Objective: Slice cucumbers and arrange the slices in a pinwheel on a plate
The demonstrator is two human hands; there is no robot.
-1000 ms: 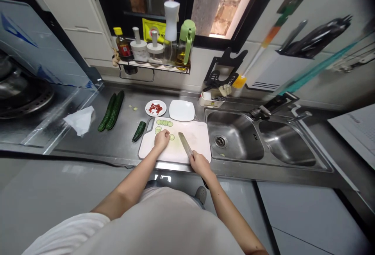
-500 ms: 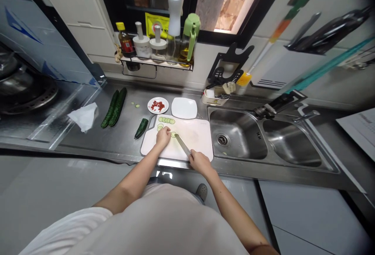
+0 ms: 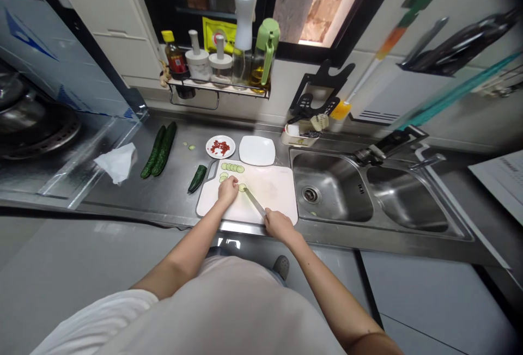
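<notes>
My left hand [image 3: 227,190] rests on the white cutting board [image 3: 273,181], its fingers closed and the tips at the edge of a pale green cucumber slice [image 3: 242,187]. In my right hand [image 3: 279,224] is a kitchen knife [image 3: 255,202], gripped by its handle, with the blade tip at the same slice. Behind my left hand, a row of overlapping cucumber slices [image 3: 232,167] lies along the board's far edge. A few more slices [image 3: 223,177] are partly hidden by my fingers.
Left of the board lie a cut cucumber piece [image 3: 197,179] and two whole cucumbers [image 3: 159,151]. Behind it stand a plate [image 3: 209,151] of chopped red pieces and a square white plate [image 3: 257,150]. A steel sink [image 3: 333,186] is at the right. Bottles [image 3: 265,55] fill a wall rack.
Both hands stay almost in place. The knife has shifted very slightly at the cucumber slice.
</notes>
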